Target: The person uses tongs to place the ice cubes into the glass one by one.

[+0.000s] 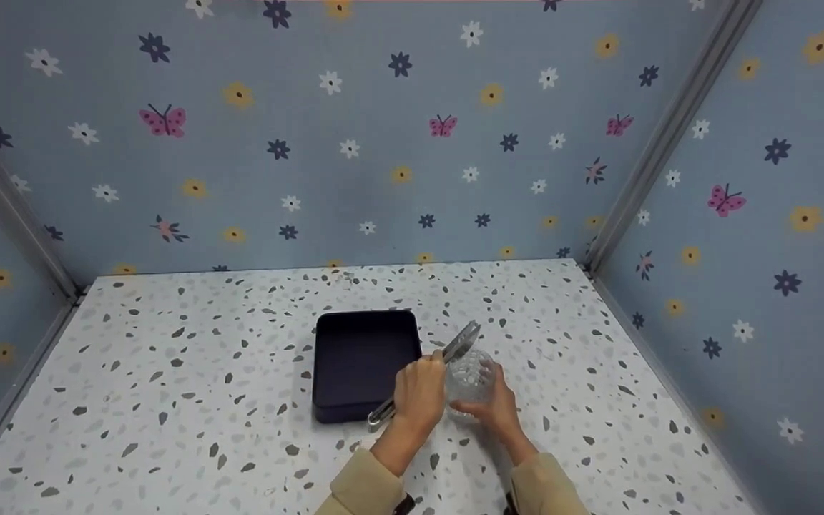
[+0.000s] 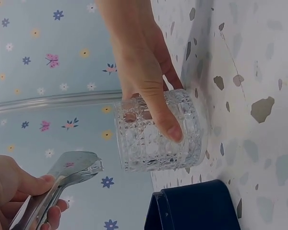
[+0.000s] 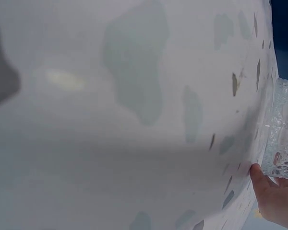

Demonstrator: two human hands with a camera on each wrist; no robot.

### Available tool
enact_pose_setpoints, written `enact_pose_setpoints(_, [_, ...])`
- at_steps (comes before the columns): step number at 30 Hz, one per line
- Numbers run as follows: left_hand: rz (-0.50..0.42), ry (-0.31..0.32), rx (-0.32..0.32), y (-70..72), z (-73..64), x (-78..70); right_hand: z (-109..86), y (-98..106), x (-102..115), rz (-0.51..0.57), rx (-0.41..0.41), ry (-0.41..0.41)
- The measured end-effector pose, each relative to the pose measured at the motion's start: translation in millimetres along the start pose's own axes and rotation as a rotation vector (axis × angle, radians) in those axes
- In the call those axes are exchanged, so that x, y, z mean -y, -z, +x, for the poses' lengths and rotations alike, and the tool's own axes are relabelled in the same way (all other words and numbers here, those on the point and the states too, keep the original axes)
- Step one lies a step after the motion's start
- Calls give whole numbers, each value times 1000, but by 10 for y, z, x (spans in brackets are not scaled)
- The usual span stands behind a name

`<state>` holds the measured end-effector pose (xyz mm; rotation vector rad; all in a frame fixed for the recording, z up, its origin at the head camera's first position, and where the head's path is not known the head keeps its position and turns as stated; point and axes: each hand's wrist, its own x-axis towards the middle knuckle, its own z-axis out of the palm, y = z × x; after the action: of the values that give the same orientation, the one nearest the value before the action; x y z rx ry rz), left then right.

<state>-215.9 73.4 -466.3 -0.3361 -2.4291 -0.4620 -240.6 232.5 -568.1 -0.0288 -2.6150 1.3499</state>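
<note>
My left hand (image 1: 419, 390) grips metal tongs (image 2: 38, 203) that slant up and to the right. Their tips hang above and beside the rim of a clear cut-glass tumbler (image 1: 468, 379). A small clear, shiny bit shows at the tips in the left wrist view; whether it is a held piece or part of the tongs, I cannot tell. The tumbler stands upright on the table, with the thumb and fingers of my right hand (image 1: 498, 409) around its side. Its patterned wall hides whether anything lies inside.
A dark navy square tray (image 1: 319, 375) with raised walls sits just left of the tumbler, partly behind my left hand. The speckled white table (image 1: 190, 379) meets flower-patterned panels (image 1: 376, 129) at the back and sides.
</note>
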Motion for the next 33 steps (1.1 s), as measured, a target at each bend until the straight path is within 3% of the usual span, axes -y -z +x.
enact_pose_setpoints(12, [-3,-30,-4,-33,0,-45,7,-10,20,-25,3,-22])
enact_pose_setpoints(20, [-52,1,3,-47,-9,-39,-2,-14,21,-9,-6,-5])
enact_pose_setpoints(33, [-33,7,-38,-10,-43,56,7,2,18,-20,4,-16])
